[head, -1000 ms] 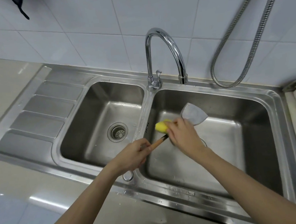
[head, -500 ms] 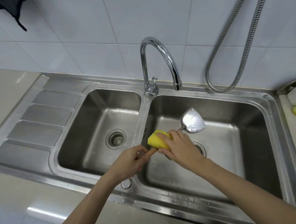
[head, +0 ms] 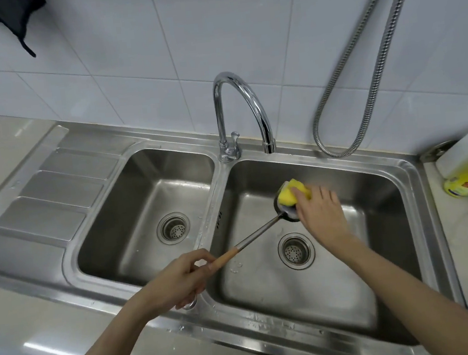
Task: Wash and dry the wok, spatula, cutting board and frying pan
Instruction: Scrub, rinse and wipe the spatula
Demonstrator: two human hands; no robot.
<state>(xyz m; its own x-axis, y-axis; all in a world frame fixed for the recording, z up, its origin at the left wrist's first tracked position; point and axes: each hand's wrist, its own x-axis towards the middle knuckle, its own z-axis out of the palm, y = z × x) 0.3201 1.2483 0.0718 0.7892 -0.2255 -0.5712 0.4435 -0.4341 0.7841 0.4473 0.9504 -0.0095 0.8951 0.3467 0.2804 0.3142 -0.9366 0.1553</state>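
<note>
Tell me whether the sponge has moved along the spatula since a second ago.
Yes. The sponge slid from the handle end near the sink divider out onto the spatula blade, toward the faucet side.

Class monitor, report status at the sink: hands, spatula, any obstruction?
Left hand grips spatula handle. Right hand presses yellow sponge on its blade, over right basin. Nothing in the way.
</note>
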